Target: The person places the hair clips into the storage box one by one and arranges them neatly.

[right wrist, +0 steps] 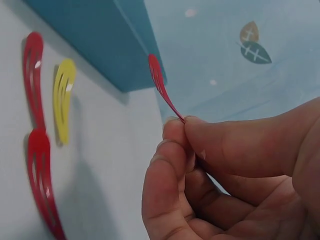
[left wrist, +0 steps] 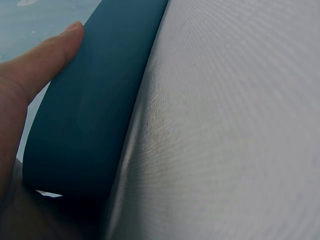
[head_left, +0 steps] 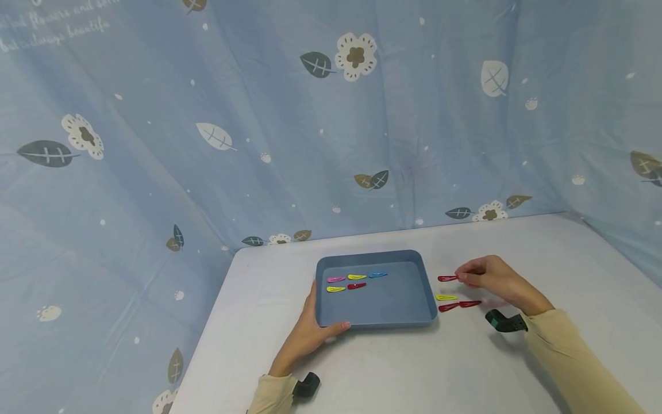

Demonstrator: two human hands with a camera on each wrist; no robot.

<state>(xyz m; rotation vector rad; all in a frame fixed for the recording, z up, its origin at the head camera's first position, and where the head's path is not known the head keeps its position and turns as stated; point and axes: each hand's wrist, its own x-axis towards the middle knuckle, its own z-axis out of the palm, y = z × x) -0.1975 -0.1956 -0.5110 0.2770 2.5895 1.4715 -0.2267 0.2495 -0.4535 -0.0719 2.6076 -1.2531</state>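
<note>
My right hand [head_left: 488, 279] pinches a red hair clip [right wrist: 156, 75] by its narrow end between thumb and fingertips, right of the tray. Its rounded end points toward the tray. Below it on the table lie a yellow hair clip [right wrist: 63, 102] and two red ones, one [right wrist: 34, 75] touching the other [right wrist: 42, 175] end to end. My left hand [head_left: 308, 328] holds the blue tray [head_left: 383, 307] at its front left corner, thumb along the front wall and fingers at the left side. Inside lie a pink clip [head_left: 336, 279], a blue clip [head_left: 377, 275], two yellow and one red.
A white cloth [head_left: 403, 368] covers the table. Blue curtains [head_left: 320, 126] with leaf and flower prints hang behind it and at the left. Dark wrist cameras [head_left: 504, 322] are strapped to both wrists.
</note>
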